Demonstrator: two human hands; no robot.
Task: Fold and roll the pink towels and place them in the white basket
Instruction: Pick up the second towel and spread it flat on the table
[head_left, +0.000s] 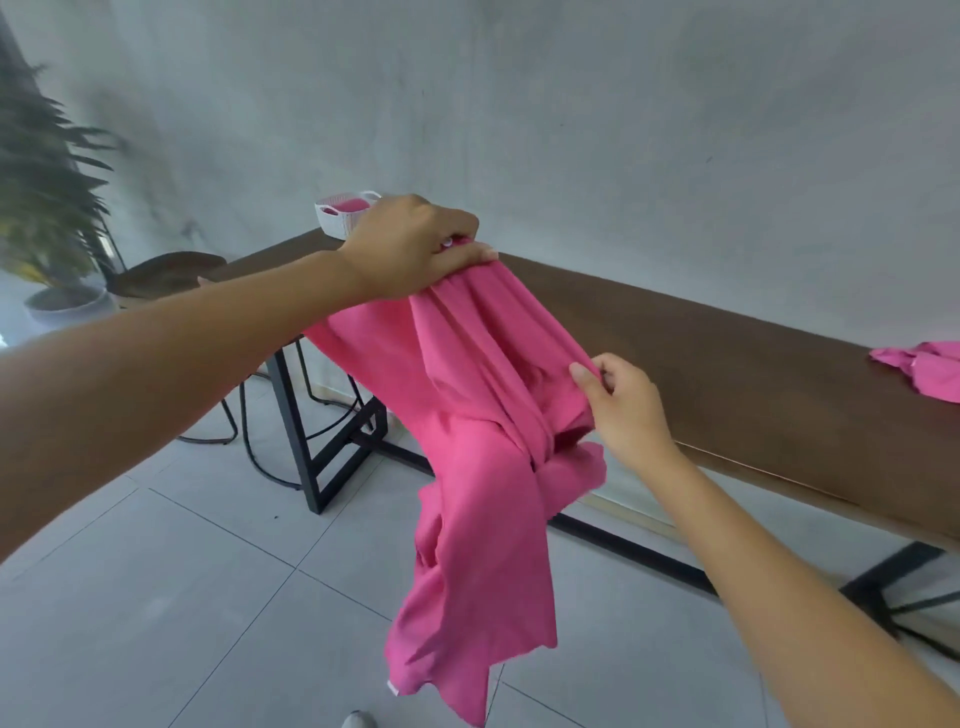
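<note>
A pink towel (467, 467) hangs lengthwise before the wooden table (727, 353), its top bunched in the gripping left hand (410, 244). Lower down, the right hand (623, 405) pinches its right edge. The white basket (332, 223) stands beyond.

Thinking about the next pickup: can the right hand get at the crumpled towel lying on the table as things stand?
Probably not yet: the right hand pinches the hanging towel. Once freed, bare table likely leaves the way to the crumpled towel open.
</note>
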